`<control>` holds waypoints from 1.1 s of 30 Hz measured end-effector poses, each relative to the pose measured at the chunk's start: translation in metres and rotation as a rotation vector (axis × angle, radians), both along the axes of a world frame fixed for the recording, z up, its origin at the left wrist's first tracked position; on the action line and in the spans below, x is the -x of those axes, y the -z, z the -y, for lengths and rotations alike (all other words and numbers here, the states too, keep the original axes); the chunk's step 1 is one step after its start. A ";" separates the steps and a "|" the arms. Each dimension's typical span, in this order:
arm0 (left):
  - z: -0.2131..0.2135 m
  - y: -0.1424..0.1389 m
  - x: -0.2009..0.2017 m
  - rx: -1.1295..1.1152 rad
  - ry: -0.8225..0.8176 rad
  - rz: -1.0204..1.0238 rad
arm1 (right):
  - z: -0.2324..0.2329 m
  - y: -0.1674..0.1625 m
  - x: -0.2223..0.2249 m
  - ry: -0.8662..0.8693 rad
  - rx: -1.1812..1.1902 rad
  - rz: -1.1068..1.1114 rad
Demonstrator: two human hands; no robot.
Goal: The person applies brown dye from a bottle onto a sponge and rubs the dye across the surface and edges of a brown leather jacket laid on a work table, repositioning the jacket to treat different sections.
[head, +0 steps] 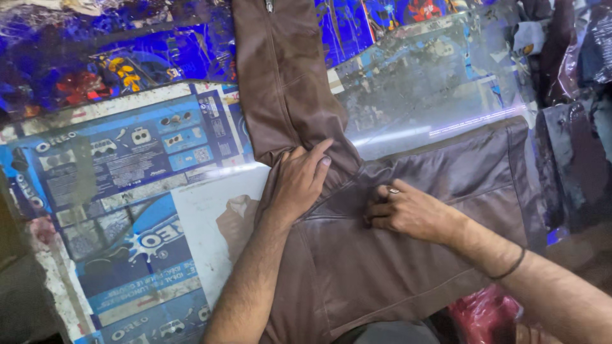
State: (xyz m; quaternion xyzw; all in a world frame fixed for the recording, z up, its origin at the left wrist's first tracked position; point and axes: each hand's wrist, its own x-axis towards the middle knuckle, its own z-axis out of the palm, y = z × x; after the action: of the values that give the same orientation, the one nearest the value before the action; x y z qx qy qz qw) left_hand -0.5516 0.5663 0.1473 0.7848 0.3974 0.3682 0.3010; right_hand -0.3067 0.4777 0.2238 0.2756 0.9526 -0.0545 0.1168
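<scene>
Covering the tabletop [127,191], a brown jacket [357,267] is lying under both hands, left hand [299,181] and right hand [408,213] pressing flat, apart, gripping nothing.

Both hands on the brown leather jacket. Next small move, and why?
Probably slide the left hand outward along the sleeve to flatten it: leather bunches in folds under that palm, while the right hand already pins the jacket body flat on the table.

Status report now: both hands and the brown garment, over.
Left hand flat on brown leather garment, at sleeve junction. Right hand pressing the seam, fingers curled. Nothing blocking on the printed table.
</scene>
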 end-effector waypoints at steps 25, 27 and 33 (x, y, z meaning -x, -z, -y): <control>0.009 -0.011 -0.014 -0.081 0.035 -0.040 | 0.032 -0.006 -0.084 0.108 -0.015 -0.111; 0.009 -0.014 -0.014 -0.079 0.034 -0.031 | 0.032 -0.009 -0.088 0.080 0.040 -0.126; 0.008 -0.015 -0.018 -0.115 0.038 -0.029 | 0.029 -0.035 -0.114 0.151 0.150 0.304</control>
State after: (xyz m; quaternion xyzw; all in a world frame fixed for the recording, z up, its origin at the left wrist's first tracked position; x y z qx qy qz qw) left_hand -0.5335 0.5580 0.1626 0.8134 0.3650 0.3731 0.2566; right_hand -0.1924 0.4483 0.2590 0.3418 0.8939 -0.0919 0.2751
